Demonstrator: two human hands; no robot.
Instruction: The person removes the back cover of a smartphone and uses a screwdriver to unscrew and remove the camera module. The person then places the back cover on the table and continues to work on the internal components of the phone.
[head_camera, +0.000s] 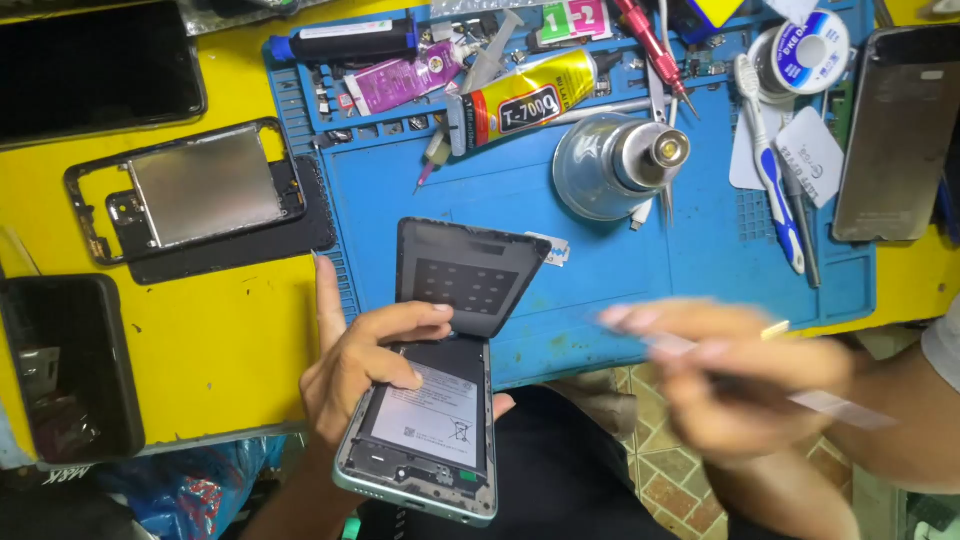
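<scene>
My left hand cradled an opened phone off the tabletop's near edge, fingers wrapped around it, back cover hinged up. My blurred right hand pinched a thin strip. Mid-disassembly, I judged; freeing the cover needed care.

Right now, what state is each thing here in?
Phone: opened, battery exposed, held by left hand.
Back cover: lifted off the phone, propped up under the left thumb.
Right hand: blurred, holding a thin strip.
Glue tube: capped, lying flat.
Phone frame: stripped, lying flat.
</scene>
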